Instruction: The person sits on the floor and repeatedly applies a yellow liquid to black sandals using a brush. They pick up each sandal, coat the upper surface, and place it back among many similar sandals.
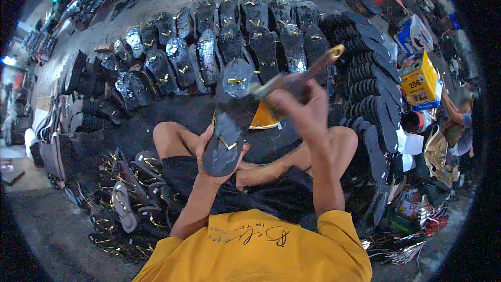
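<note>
Holding: left hand (219,163) cups a black sandal sole (223,146), fingers wrapped round its edges, just above the crossed legs.
Right hand (304,105): raised, blurred, fingers closed round a brush (300,75) whose handle points far right.
Far: rows of glue-wet soles (209,47) on the floor.
Right: stacked black soles (373,81), yellow tin (420,81).

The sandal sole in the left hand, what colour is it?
Black, with small gold clips; the sandal sole shows best in the head view, resting in the left hand.
</note>
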`<control>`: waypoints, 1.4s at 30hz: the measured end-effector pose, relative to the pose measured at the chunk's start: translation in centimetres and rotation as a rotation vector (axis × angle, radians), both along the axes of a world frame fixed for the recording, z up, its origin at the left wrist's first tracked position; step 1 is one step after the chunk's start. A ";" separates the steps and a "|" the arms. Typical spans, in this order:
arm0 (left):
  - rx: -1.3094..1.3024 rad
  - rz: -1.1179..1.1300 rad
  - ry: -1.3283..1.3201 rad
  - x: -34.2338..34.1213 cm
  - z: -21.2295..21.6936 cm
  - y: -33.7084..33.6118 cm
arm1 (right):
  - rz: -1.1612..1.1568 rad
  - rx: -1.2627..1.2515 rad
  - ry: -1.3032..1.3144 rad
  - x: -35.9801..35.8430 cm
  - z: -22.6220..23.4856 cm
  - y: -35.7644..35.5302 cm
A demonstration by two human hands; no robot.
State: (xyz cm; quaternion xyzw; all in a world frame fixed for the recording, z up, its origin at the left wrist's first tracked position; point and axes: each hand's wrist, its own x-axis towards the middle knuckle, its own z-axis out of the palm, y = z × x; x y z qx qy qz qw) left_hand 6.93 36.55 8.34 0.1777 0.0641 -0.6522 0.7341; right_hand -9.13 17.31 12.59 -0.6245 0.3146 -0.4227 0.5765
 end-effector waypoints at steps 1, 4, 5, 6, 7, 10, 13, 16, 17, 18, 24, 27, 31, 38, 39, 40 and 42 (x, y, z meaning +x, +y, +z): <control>-0.012 -0.029 -0.041 0.2 -0.2 0.0 | 0.093 -0.307 0.105 1.4 0.3 1.4; 0.008 -0.103 -0.047 -0.2 -1.6 1.4 | -0.094 -0.595 0.291 4.7 2.3 1.1; 0.089 -0.097 -0.073 -0.8 -1.0 1.7 | -0.230 -0.583 0.330 5.4 3.0 -0.3; 0.171 -0.085 -0.099 -1.1 -0.5 2.0 | -0.243 -0.459 0.077 5.5 3.6 -1.3; 0.125 -0.092 -0.078 -0.8 -0.3 2.3 | -0.215 -0.489 0.085 5.1 2.8 -0.8; 0.024 0.013 -0.034 0.7 0.2 1.0 | -0.056 -0.734 0.105 3.3 -0.8 4.9; 0.042 -0.018 -0.221 1.6 -0.4 1.5 | -0.083 -0.554 0.111 2.2 -0.5 8.0; -0.123 -0.180 -0.162 2.2 0.0 3.0 | -0.303 -0.303 0.060 2.2 4.4 1.6; -0.156 -0.209 -0.150 2.8 -0.5 2.9 | -0.381 -0.239 0.035 2.3 5.2 0.0; -0.174 -0.220 -0.140 2.8 -0.7 3.5 | -0.287 -0.350 0.120 2.4 4.6 0.4; -0.125 -0.184 -0.170 1.7 -0.3 2.9 | -0.347 -0.429 0.066 1.5 4.7 -4.0; -0.132 -0.058 -0.072 1.2 -0.1 1.1 | -0.061 -0.316 0.094 1.5 2.0 2.7; -0.029 -0.048 -0.902 2.6 -0.4 -2.5 | 0.433 -0.478 0.335 1.3 1.9 10.1; 0.054 -0.008 -0.252 1.3 0.6 -3.2 | -0.042 -0.158 0.121 2.7 4.3 9.9; 0.044 0.018 -0.294 1.4 1.0 -3.9 | -0.051 -0.172 0.119 2.9 3.9 10.6; 0.035 0.045 -0.335 1.6 1.4 -4.7 | -0.052 -0.200 0.117 3.2 3.7 10.9; 0.034 0.092 -0.405 1.3 2.2 -5.4 | -0.098 -0.076 0.132 3.3 3.1 10.3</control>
